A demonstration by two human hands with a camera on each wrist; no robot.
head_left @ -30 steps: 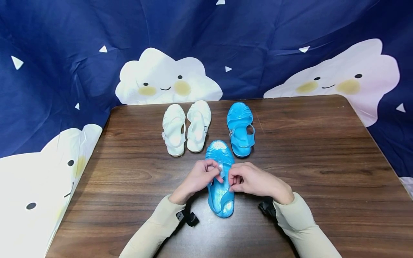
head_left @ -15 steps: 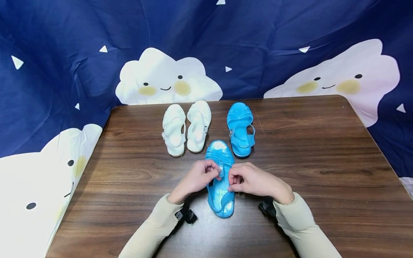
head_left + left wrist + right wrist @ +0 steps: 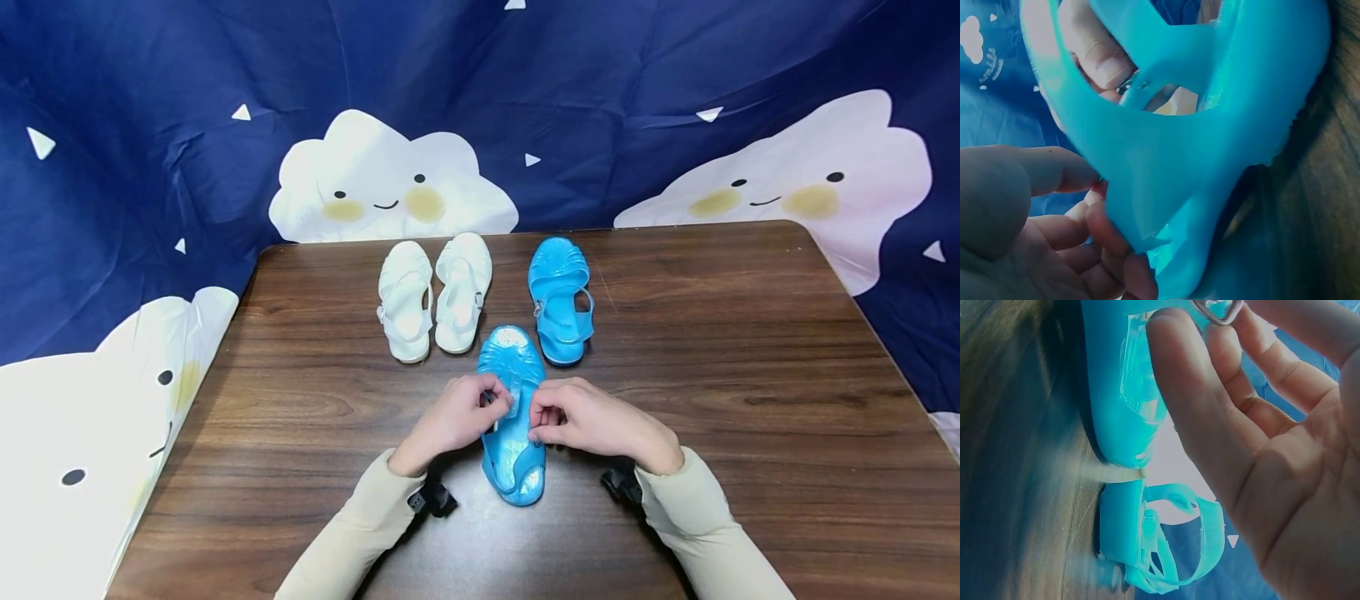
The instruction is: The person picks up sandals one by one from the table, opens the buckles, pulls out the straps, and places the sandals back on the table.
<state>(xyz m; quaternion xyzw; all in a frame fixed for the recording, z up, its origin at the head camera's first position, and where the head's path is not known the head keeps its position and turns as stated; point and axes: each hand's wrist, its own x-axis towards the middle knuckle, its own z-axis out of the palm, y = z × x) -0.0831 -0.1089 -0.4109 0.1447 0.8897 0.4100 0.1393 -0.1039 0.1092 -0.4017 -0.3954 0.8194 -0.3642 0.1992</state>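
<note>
A shiny blue jelly sandal (image 3: 513, 467) lies on the table, toe pointing away from me. My left hand (image 3: 462, 417) is at its left side, fingertips pinching the sandal's side strap; in the left wrist view the thumb and fingers meet the strap's edge (image 3: 1129, 206). A clear, glossy strip (image 3: 514, 398) shows beside those fingertips, over the insole. On the right side, my right hand (image 3: 581, 418) pinches the strap at its metal buckle (image 3: 1219, 312). The right thumb (image 3: 1110, 69) shows through the sandal's opening in the left wrist view. The exact left grip is partly hidden.
A second blue sandal (image 3: 561, 321) stands behind, to the right. Two white sandals (image 3: 405, 308) lie side by side at the back left. The brown wooden table (image 3: 750, 350) ends against a dark blue cloth (image 3: 570, 108) with cloud prints.
My left fingertips have drawn in and shifted slightly left, where a finger earlier reached over the insole. The right hand and all the sandals stay nearly in place.
</note>
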